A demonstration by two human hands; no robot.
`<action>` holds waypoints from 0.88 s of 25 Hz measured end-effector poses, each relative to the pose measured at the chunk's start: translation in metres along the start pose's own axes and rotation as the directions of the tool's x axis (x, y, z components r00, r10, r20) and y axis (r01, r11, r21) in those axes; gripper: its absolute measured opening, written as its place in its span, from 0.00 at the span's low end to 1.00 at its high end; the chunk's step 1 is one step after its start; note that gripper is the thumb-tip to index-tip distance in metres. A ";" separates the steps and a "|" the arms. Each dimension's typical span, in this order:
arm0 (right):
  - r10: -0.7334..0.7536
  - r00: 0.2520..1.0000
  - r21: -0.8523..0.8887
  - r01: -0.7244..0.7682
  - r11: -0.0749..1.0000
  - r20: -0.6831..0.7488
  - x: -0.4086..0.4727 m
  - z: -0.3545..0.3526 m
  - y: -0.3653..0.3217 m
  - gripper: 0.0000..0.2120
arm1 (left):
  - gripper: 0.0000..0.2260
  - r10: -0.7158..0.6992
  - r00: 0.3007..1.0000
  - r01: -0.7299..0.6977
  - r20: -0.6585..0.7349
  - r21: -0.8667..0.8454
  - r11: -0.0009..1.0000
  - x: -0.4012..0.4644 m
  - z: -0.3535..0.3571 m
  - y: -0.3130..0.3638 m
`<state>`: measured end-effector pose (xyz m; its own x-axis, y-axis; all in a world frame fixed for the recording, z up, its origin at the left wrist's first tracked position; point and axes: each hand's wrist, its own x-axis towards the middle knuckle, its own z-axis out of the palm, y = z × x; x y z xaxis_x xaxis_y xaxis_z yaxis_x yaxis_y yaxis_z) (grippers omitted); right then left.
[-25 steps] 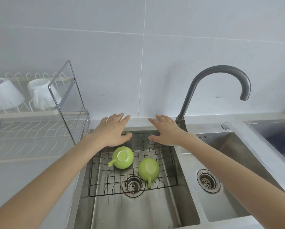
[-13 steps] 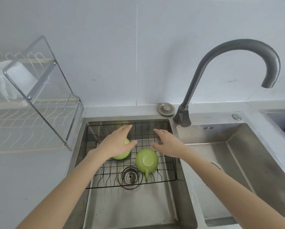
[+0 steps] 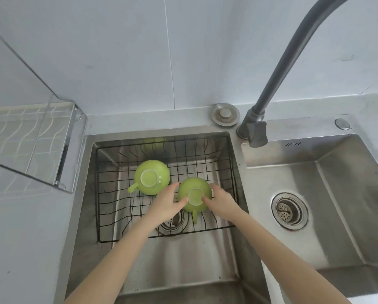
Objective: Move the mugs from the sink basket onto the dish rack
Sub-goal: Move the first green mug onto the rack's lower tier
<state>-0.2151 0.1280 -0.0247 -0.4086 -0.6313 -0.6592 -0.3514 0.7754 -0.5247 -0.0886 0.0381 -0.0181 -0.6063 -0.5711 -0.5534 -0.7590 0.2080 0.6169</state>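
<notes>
A steel double sink point(image 3: 348, 194) fills most of the view, with a dark curved tap point(image 3: 278, 69) rising behind the divider. At the left, on the counter, stands the dish rack point(image 3: 30, 137), its white wires showing behind a clear side panel. In the left basin sits a black wire basket point(image 3: 223, 163), and both green mugs lie in it upside down, bases up. The far mug point(image 3: 152, 177) rests toward the back left with its handle pointing left, untouched. The near mug point(image 3: 194, 197) sits just right of it, handle pointing toward the person.

Both hands are down in the basket around the near mug. The left hand point(image 3: 166, 206) presses its thumb and fingers against the mug's left side; the right hand point(image 3: 222, 202) cups the right side, fingers curled on the wall. They look set to grip, though the mug seems not yet lifted off the wires.

So this appears to be the pickup of the first mug. The next move likely calls for a firm two-sided squeeze, a straight lift clear of the basket wall, then a carry left over the sink edge to the rack.
</notes>
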 end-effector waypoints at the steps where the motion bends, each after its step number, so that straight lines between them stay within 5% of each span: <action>1: 0.012 1.000 0.026 -0.012 1.000 0.004 0.006 0.005 0.004 0.25 | 0.25 -0.019 1.000 0.019 -0.007 -0.029 0.999 0.004 0.006 -0.002; 13: 0.107 0.992 0.147 -0.098 0.984 -0.060 0.045 0.039 0.023 0.29 | 0.25 -0.192 0.978 0.173 -0.077 -0.208 0.963 0.044 0.044 -0.024; 22: 0.121 0.979 0.279 -0.072 0.958 -0.162 0.045 0.052 0.018 0.29 | 0.26 -0.274 0.962 0.243 -0.005 -0.446 0.861 0.048 0.042 -0.030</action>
<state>-0.1961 0.1143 -0.0913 -0.5792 -0.5274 -0.6216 -0.0721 0.7926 -0.6054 -0.1049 0.0381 -0.0864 -0.3736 -0.6104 -0.6984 -0.6953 -0.3141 0.6465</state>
